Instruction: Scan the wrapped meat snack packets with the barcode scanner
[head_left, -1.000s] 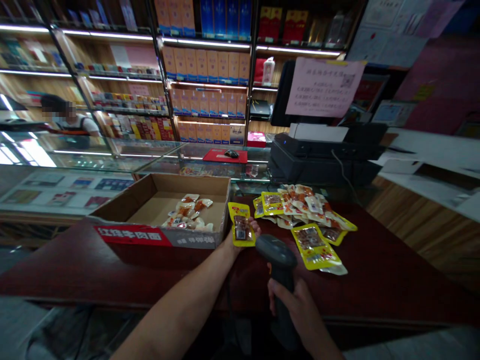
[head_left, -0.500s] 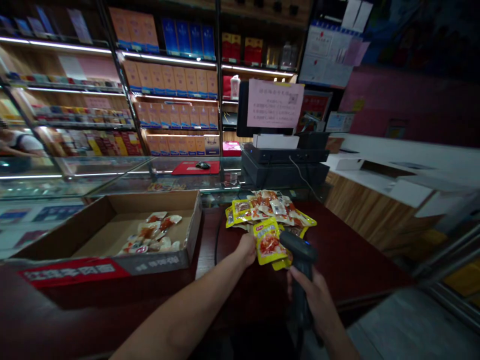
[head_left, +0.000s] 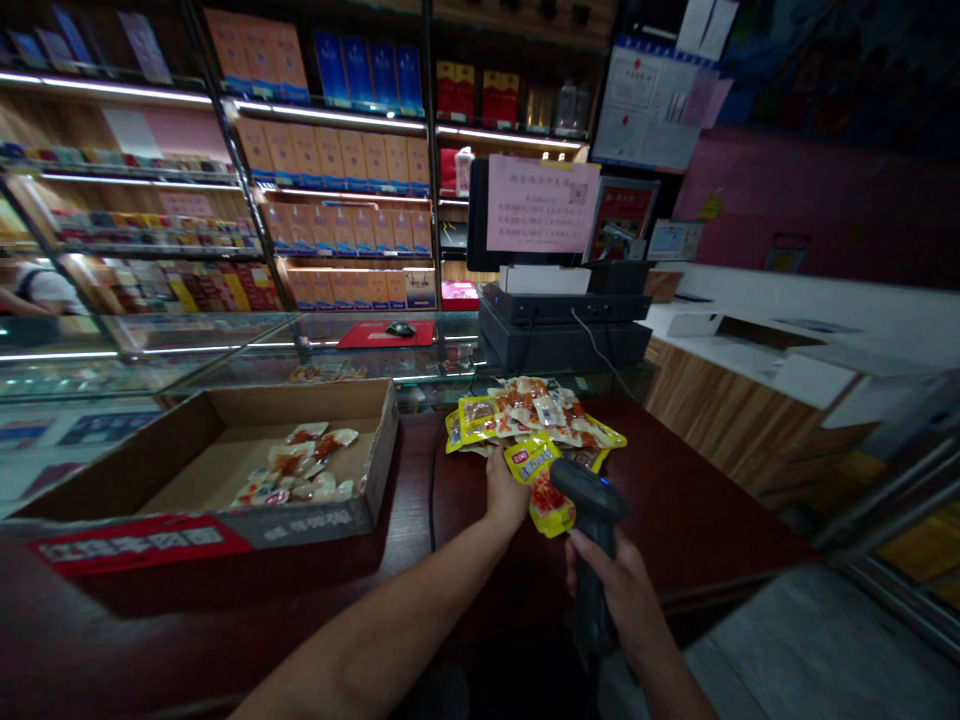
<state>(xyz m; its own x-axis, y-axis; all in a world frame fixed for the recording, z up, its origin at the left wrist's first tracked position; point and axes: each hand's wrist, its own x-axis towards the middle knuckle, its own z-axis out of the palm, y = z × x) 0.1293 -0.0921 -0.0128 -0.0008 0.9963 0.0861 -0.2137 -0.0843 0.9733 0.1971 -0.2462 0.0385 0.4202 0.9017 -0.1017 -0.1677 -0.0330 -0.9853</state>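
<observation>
My left hand (head_left: 506, 492) is closed on a yellow snack packet (head_left: 538, 480), holding it just above the dark red counter (head_left: 697, 515). My right hand (head_left: 619, 590) grips the handle of a dark barcode scanner (head_left: 591, 500), whose head sits right beside the packet. A heap of yellow and white snack packets (head_left: 536, 412) lies just behind both hands. An open cardboard box (head_left: 225, 470) at the left holds several small white and orange packets (head_left: 296, 468).
A black cash register with a pink notice (head_left: 559, 320) stands behind the heap. A glass display counter (head_left: 187, 345) runs left, with a red mouse pad and mouse (head_left: 386, 332). Stocked shelves (head_left: 337, 150) fill the back wall. Another person (head_left: 34, 290) is at far left.
The view swung right. My left hand swapped packets: it now holds one over the counter near the heap, tilted toward the scanner, which my right hand has brought closer.
</observation>
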